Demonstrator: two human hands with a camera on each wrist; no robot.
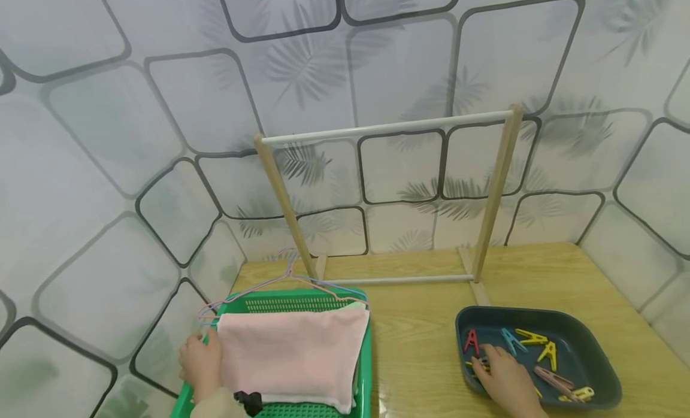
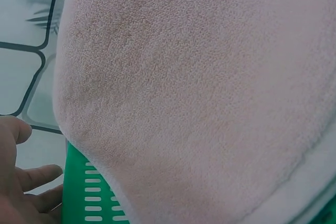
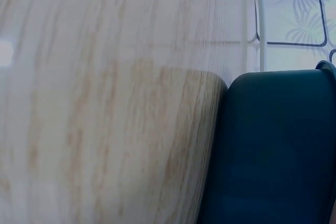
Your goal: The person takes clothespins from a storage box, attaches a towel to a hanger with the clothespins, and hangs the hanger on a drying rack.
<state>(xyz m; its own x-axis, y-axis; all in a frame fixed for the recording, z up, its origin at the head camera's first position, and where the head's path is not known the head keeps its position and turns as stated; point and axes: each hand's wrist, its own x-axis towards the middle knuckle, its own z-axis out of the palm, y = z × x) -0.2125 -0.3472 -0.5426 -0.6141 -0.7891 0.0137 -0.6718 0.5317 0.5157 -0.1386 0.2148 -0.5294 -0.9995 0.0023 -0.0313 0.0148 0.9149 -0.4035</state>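
Observation:
A folded pink towel (image 1: 291, 355) lies over a green plastic basket (image 1: 366, 370). My left hand (image 1: 202, 358) is at the basket's left side, beside the towel's edge. In the left wrist view its fingers (image 2: 39, 178) are apart, near the slotted green wall, with the pink towel (image 2: 194, 87) filling most of that view. Inside a dark blue basin (image 1: 593, 346), my right hand (image 1: 507, 379) reaches among clothespins, thumb and fingertips around a grey one (image 1: 484, 363); I cannot tell if they pinch it. Near them lies a red clothespin (image 1: 472, 340).
Blue, yellow and brownish-pink clothespins (image 1: 554, 379) lie in the basin. Thin pink and blue hangers (image 1: 291, 273) rest across the basket's back. Behind stands a wooden rack with a white top bar (image 1: 388, 129) on the wood-grain table (image 1: 415, 346). Patterned walls enclose the table.

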